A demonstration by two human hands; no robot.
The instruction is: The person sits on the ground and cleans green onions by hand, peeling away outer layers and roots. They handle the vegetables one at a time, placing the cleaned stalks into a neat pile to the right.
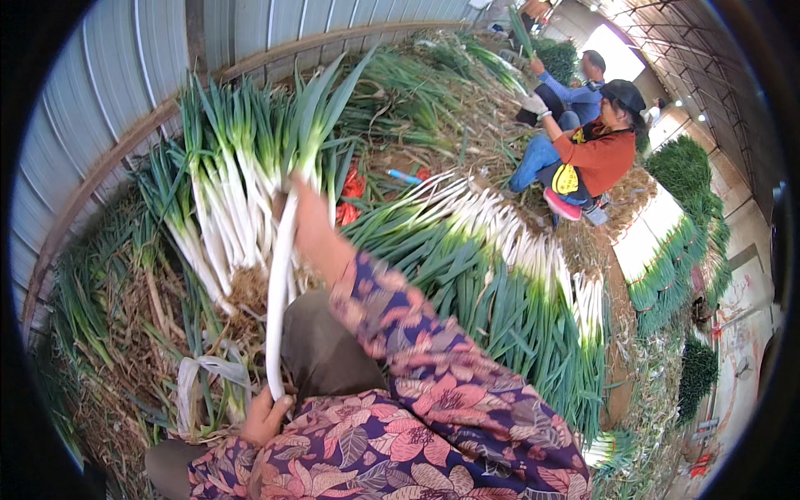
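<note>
A long Welsh onion (278, 306) with a thick white stalk and green leaves slants across in front of me. My left hand (265, 417) grips its lower white end between thumb and fingers. Higher up, just below the leaves, my right hand (315, 222) is closed around the stalk and slightly blurred. Behind it leans a heap of untrimmed Welsh onions (222, 200), leaves upward, with brown soil-covered roots (249, 290) at the bottom. To the right, a long row of Welsh onions (494, 269) lies with green leaves toward me and white ends away.
Two seated people (594, 144) work beyond the row. Bound bundles of onions (662, 250) line the right. A corrugated metal wall (156, 69) curves along the left. Leaf waste (125, 294), a white plastic strip (187, 394), red netting-like material (350, 194) and a blue object (404, 177) lie about.
</note>
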